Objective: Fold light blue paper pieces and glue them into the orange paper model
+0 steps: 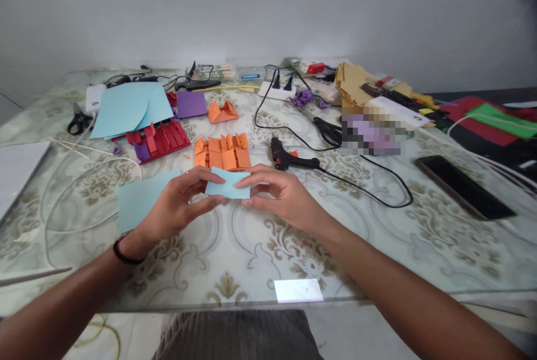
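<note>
A small light blue piece of paper (229, 185) is held up between both hands over the table. My left hand (180, 197) pinches its left edge between thumb and fingers. On the right edge, my right hand (279, 189) grips it the same way. Beneath and beside my left wrist lies a larger light blue sheet (140, 197). Just beyond the held paper sits a row of folded orange paper pieces (222, 152). A black glue gun (289, 157) rests to the right of them, its cord trailing away.
Red folded paper pieces (161, 140), light blue sheets (130, 105) and a purple square (192, 103) lie back left. Scissors (327, 131) and a power strip (277, 90) are further back. A phone (464, 186) lies right. White cable (48, 220) loops across the left side.
</note>
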A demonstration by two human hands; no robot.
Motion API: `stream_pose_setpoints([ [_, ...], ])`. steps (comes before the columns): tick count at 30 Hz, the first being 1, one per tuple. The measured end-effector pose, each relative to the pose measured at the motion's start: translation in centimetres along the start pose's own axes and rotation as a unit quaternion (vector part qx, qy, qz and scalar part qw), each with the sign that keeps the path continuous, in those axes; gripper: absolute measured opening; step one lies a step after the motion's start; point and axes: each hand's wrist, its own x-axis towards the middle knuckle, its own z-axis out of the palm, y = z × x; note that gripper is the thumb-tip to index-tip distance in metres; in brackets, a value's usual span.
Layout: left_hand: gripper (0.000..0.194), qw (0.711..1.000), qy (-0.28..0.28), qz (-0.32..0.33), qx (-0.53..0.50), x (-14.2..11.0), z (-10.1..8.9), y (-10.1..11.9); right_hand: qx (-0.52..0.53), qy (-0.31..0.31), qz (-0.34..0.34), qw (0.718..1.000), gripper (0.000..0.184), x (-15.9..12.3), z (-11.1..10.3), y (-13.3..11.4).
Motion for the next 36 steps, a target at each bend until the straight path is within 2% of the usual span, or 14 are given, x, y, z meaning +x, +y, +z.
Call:
stream_pose_setpoints([
  [3, 0.015, 1.0, 0.024, -0.007, 0.006, -0.1, 0.1, 0.1, 0.008, 0.002, 0.006, 1.0, 0.021, 0.0, 0.1, 0.0],
  [6, 0.019, 0.999, 0.041, -0.017, 0.018, -0.2, 0.3, 0.3, 0.006, -0.002, 0.008, 1.0, 0.025, -0.1, 0.3, 0.0],
  [9, 0.031, 0.999, 0.033, -0.032, -0.021, -0.3, 0.6, 0.6, -0.019, 0.001, -0.003, 1.0, 0.031, -0.2, 0.4, -0.2],
  [13, 0.04, 0.992, 0.005, -0.086, -0.098, -0.4, 1.0, 0.7, -0.075, 0.018, -0.025, 0.997, 0.032, -0.2, 0.5, -0.5],
  [18, 0.044, 0.989, 0.005, -0.113, -0.098, -0.5, 1.0, 0.7, -0.138, 0.027, -0.055, 0.988, 0.036, -0.2, 0.5, -0.6],
  [21, 0.042, 0.995, 0.013, -0.085, -0.045, -0.4, 0.9, 0.7, -0.168, 0.023, -0.068, 0.983, 0.04, -0.2, 0.5, -0.7],
  [25, 0.03, 0.997, 0.024, -0.006, 0.072, -0.2, 0.5, 0.8, -0.178, 0.021, -0.078, 0.981, 0.032, -0.3, 0.5, -0.9],
  [28, 0.036, 0.99, -0.009, 0.035, 0.133, -0.2, 0.3, 0.8, -0.186, 0.008, -0.079, 0.979, 0.031, -0.3, 0.5, -1.0],
  [31, 0.035, 0.982, -0.03, 0.059, 0.177, -0.1, 0.2, 0.9, -0.189, -0.001, -0.083, 0.978, 0.032, -0.3, 0.5, -1.0],
  [36, 0.028, 0.975, -0.011, 0.074, 0.209, -0.2, 0.0, 0.9, -0.179, -0.001, -0.083, 0.98, 0.031, -0.3, 0.5, -1.0],
])
